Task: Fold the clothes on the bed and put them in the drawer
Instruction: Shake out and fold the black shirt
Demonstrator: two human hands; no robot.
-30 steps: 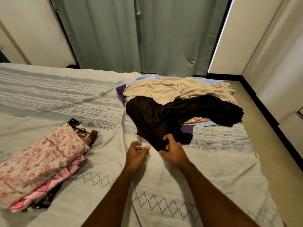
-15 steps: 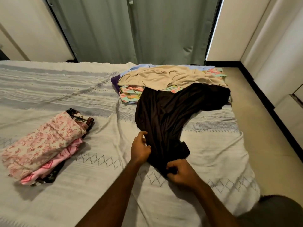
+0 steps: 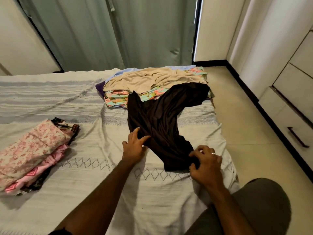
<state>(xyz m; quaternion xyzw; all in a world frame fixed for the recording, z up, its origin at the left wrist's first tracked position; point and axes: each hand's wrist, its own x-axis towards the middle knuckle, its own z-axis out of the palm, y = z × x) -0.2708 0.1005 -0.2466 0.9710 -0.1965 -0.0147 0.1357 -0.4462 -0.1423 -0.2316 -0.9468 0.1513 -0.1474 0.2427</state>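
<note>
Dark, softly pleated garment (image 3: 159, 119), crumpled

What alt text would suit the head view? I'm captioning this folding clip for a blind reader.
A person's left hand presses flat on a dark brown garment spread on a bed while the right hand grips its near end. Unfolded clothes lie heaped behind it, and a folded stack sits to the left.

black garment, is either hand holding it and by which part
The right hand grips the black garment at its near bottom end, fingers curled into the cloth. The left hand only rests straight fingers on its left edge.
</note>
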